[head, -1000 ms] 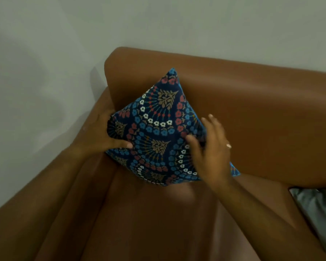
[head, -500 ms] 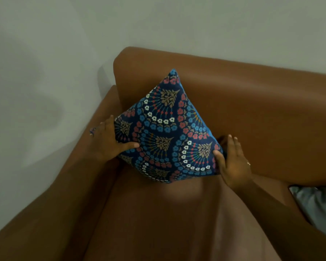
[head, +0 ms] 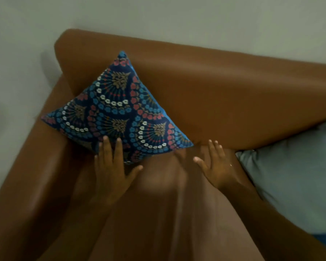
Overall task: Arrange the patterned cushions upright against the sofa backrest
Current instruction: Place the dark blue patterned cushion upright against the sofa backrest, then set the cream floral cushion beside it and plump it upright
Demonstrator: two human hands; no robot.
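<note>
Step in hand: settling the patterned cushion into the sofa corner, judging by how it stands now.
Doing it well: a light press low on the cushion's front should seat its base into the crease under the backrest; pushing higher up would likely tip it forward or fold the top corner.
Cushion place: on the seat, leaning back against the backrest, tucked toward the armrest at the backrest's left end.
Cushion pose: on edge and tilted like a diamond, one corner up along the backrest, not squared.
Left hand: open, fingers spread, tips touching the cushion's lower edge, gripping nothing.
Right hand: open and empty, spread over the seat just below the backrest, near the cushion's right corner but apart from it.
Cushion look: dark navy cover with fan-shaped rows of blue, red and white flowers and tan leaf motifs; a plain blue side panel shows along its right edge; soft and plump.
Also by the backrest: a plain grey cushion lying flat at its right end.
</note>
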